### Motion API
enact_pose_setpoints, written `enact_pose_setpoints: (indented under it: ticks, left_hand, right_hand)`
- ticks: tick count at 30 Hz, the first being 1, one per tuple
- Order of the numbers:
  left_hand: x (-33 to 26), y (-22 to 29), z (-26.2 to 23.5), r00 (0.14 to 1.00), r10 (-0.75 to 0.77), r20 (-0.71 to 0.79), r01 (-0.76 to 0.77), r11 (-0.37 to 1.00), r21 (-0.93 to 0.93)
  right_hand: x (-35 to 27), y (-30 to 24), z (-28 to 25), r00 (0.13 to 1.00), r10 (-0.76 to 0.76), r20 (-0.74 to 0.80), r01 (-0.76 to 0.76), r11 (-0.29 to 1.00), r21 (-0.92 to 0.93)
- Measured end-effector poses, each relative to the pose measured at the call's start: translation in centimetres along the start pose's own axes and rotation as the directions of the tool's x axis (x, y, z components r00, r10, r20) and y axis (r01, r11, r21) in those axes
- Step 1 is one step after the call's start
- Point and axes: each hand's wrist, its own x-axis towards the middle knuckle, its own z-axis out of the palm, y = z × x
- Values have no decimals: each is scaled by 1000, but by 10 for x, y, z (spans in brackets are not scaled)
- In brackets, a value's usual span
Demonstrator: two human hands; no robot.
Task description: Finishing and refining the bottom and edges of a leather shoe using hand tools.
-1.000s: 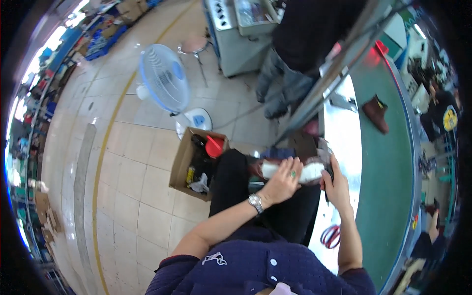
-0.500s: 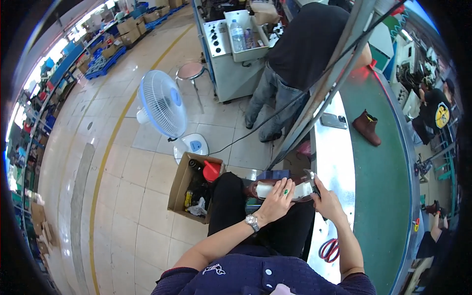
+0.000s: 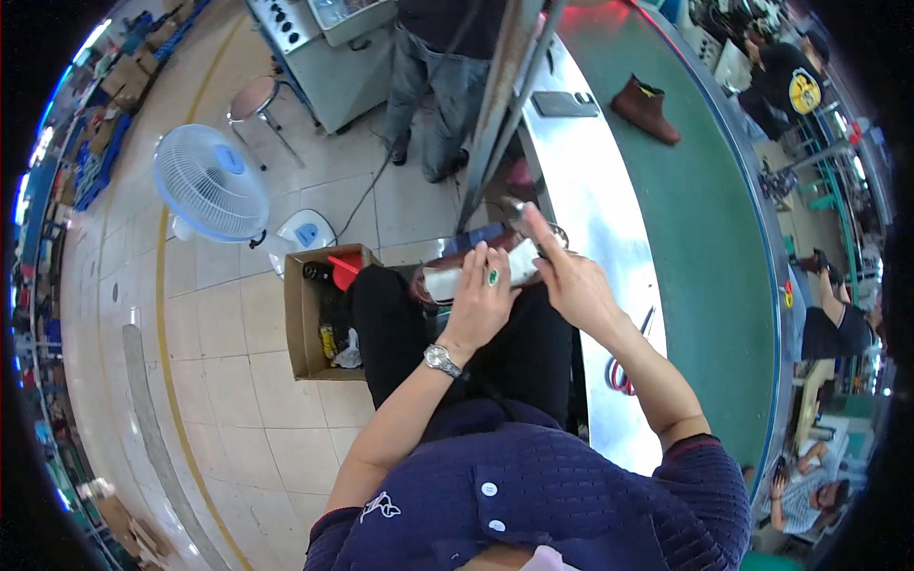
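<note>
My left hand point(image 3: 484, 303) lies with fingers extended over the smooth white sole point(image 3: 523, 263) of a brown shoe point(image 3: 441, 283), bottom up across my dark-trousered knees. My right hand point(image 3: 581, 290) grips a hand tool point(image 3: 515, 204) with a shiny metal head at the shoe's far end, index finger stretched out; its handle is mostly hidden. Beside me, red-handled scissors point(image 3: 621, 378) rest on a glossy metal bench point(image 3: 609, 205), edging a flat green surface point(image 3: 709, 247) that bears a brown ankle boot point(image 3: 645, 111). A cardboard box point(image 3: 301, 328) stands by my left knee.
</note>
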Motion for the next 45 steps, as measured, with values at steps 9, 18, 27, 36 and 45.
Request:
enact_pose_setpoints:
  ticks: [9, 18, 27, 36, 45]
  left_hand:
    - [-3, 1, 0, 1000, -18, -18, 17, 999, -36]
    - [-6, 1, 4, 998, -44, -43, 42, 998, -47]
    - [7, -5, -32, 951, -250, 180, 226, 964, 141]
    - [-13, -5, -23, 988, -110, 104, 96, 986, 136]
    - [-21, -10, -17, 990, -142, 5, 142, 990, 15]
  right_hand:
    - [-3, -16, -4, 995, 61, 85, -56, 997, -52]
    - [-4, -22, 4, 997, 17, 80, -9, 995, -96]
    - [0, -16, 9, 948, 139, 285, -90, 980, -176]
    - [-3, -33, 15, 991, 95, 96, -83, 989, -119]
    - [-4, -38, 19, 996, 40, 75, -33, 995, -89]
